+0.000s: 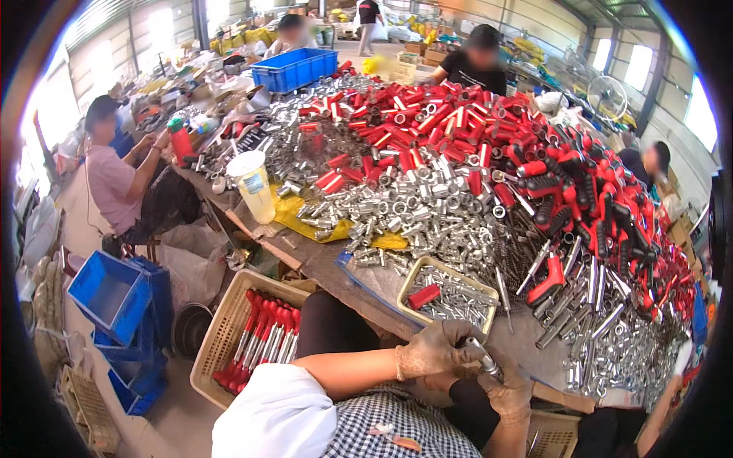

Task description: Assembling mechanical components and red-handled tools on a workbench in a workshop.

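Observation:
In front of my body both gloved hands come together on a short silvery metal tube (484, 359). The fingers of my left hand (437, 349) close on its upper end, while my right hand (510, 391) wraps round the lower part. Just beyond them, at the table edge, is a cream plastic tray (405, 299) full of small metal pins, with a red sleeve (424, 296) lying on top. By my left leg stands a beige basket (205, 359) holding red-handled metal tools (269, 336) laid side by side.
A large heap of red sleeves (427, 114), metal sockets (427, 200) and red-black handles (588, 198) covers the table. A white bucket (252, 183) stands at its left edge. Blue crates (111, 298) are stacked on the left floor. Several other people sit around the table.

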